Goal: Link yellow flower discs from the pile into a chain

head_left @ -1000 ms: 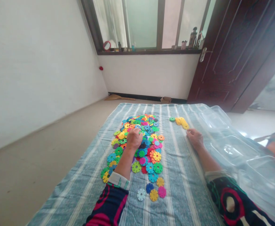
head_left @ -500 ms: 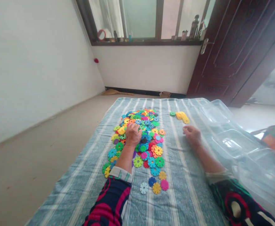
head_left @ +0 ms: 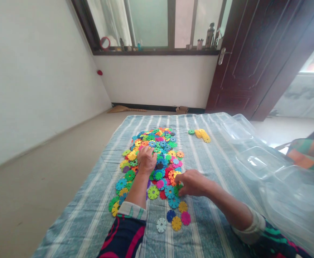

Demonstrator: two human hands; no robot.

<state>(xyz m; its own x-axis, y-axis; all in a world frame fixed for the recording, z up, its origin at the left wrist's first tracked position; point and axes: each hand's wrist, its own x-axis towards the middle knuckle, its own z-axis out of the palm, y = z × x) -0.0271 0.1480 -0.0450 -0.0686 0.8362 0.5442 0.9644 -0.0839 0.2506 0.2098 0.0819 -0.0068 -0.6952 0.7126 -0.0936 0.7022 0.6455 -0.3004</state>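
L hand (head_left: 146,160) curled over disc pile (head_left: 159,175); R hand (head_left: 193,182) bent @ edge.

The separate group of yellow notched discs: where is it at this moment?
In the head view, the group of yellow notched discs lies toward the striped cloth's far end, right of the multicoloured pile, beside a single green disc.
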